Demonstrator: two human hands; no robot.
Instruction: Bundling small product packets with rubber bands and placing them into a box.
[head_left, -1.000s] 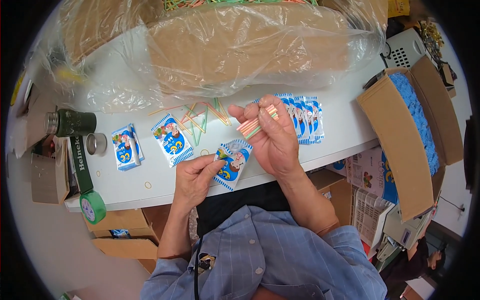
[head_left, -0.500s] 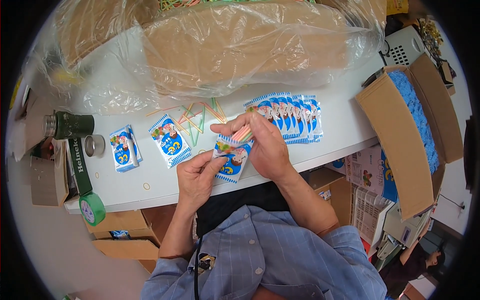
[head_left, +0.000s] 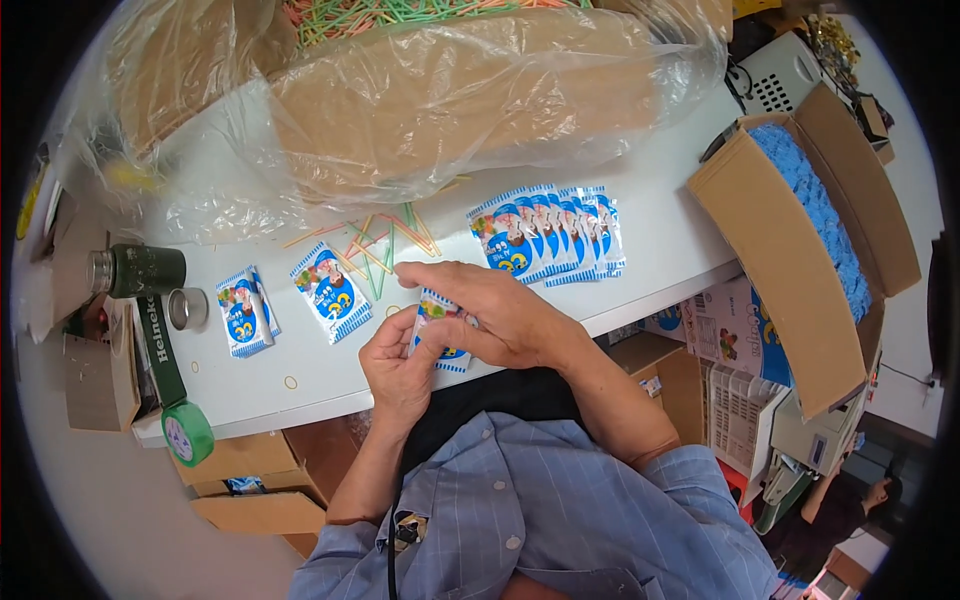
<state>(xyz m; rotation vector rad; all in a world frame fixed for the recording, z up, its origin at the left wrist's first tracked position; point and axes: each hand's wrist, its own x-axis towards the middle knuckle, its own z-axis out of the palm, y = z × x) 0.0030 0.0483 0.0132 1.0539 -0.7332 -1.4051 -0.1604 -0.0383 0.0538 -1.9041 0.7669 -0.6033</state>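
Both my hands meet over the near edge of the white table (head_left: 300, 380). My left hand (head_left: 398, 362) grips a small blue and white packet (head_left: 447, 352) from its left side. My right hand (head_left: 482, 312) lies over the top of the same packet, fingers pressed on it, hiding most of it. Loose coloured sticks (head_left: 378, 250) lie scattered just beyond my hands. A fanned row of several like packets (head_left: 550, 232) lies to the right. One packet (head_left: 330, 290) and a small stack (head_left: 244, 310) lie to the left.
A big plastic-wrapped cardboard box (head_left: 440, 100) with coloured sticks fills the back. An open carton of blue pieces (head_left: 810, 240) stands at right. A dark green flask (head_left: 140, 270), its cap (head_left: 186, 308) and a green tape roll (head_left: 186, 432) sit at left. Small rubber bands lie on the table.
My right hand, which was raised holding a few sticks, has come down onto the packet held by my left hand. The packet now sits between both hands.
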